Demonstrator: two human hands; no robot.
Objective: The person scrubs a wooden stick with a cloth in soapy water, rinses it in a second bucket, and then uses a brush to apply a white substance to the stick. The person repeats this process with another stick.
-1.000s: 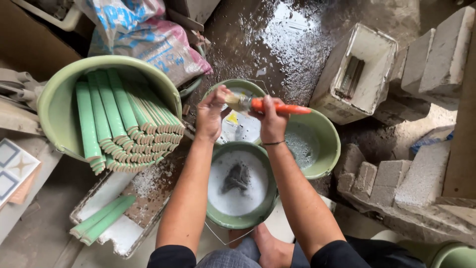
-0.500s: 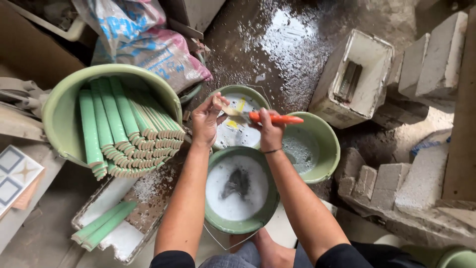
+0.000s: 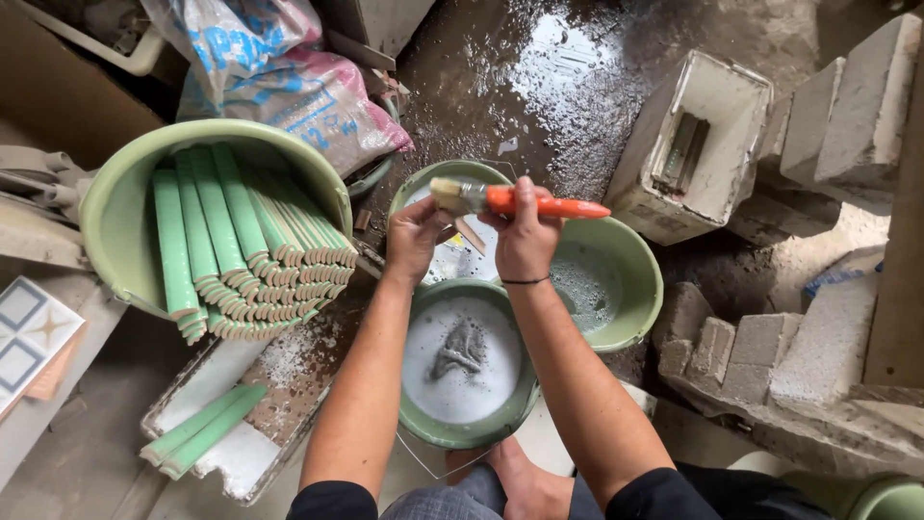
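Observation:
My right hand (image 3: 525,239) grips a paintbrush by its orange handle (image 3: 553,206). The brush lies level, with its pale bristles (image 3: 445,194) pointing left just above my left hand (image 3: 416,236). That hand pinches a small pale strip-shaped piece (image 3: 470,234), mostly hidden by the fingers. Both hands hover over three green buckets. The near bucket (image 3: 416,409) holds foamy white liquid with a dark lump. The far bucket (image 3: 423,178) holds white liquid with yellow bits. The right bucket (image 3: 630,289) has a grey wet bottom.
A large green tub (image 3: 111,197) at left is packed with green trim tiles (image 3: 241,236). A white tray (image 3: 241,457) below it holds two green strips (image 3: 197,443). Sacks (image 3: 279,77), a white rectangular container (image 3: 703,183), grey blocks (image 3: 818,347) and the wet floor (image 3: 549,87) surround the buckets. My bare foot (image 3: 520,481) is by the near bucket.
The brush had dipped so its bristles met the piece in my left hand; it is now lifted and level above that hand. My left hand has dropped slightly.

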